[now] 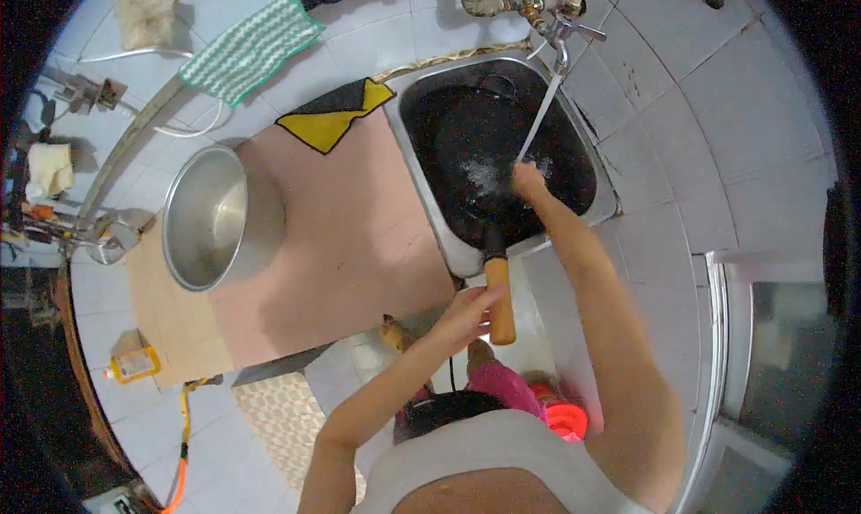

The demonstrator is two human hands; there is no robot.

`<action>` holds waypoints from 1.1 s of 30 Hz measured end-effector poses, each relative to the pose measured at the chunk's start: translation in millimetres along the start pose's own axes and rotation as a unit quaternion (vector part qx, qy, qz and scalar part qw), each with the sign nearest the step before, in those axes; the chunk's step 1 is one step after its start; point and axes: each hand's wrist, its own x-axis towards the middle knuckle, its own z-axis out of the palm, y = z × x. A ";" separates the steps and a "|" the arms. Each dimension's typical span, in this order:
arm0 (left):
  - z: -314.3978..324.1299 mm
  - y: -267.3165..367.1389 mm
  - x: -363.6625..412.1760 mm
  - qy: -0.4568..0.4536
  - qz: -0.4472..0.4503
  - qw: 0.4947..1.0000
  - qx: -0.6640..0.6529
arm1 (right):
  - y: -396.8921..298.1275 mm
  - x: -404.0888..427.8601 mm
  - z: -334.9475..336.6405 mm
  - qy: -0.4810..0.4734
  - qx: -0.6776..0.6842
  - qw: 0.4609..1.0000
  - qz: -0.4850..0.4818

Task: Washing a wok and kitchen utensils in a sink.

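A dark wok [452,134] lies in the stainless steel sink [425,201], its wooden handle [500,299] sticking out over the front rim towards me. My left hand [467,312] grips that handle from the left side. Inside the wok, my right hand [529,179] is down near the water, fingers curled and blurred; whether it holds anything is hidden. From the metal faucet [561,53] a stream of water [541,117] runs down to just beside my right hand. The water in the wok looks churned and splashing left of that hand.
Left of the sink, a pinkish board [350,245] carries a large metal pot [205,245] and a yellow-and-grey cloth [326,127]. A green-striped cloth [252,50] hangs behind. A yellow bottle [134,364] is at the near left corner, a red plastic container [566,420] below me.
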 end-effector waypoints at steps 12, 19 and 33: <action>25.2 -9.8 13.8 0.041 0.026 0.997 -0.059 | -43.5 119.6 13.5 0.277 0.193 0.913 0.228; 24.0 -0.5 13.2 0.047 0.023 0.998 0.045 | -92.5 121.0 -20.9 0.396 0.387 0.826 -0.105; 21.9 1.6 18.5 0.057 -0.006 0.998 0.013 | 2.7 -7.0 8.2 0.008 0.284 0.889 -0.359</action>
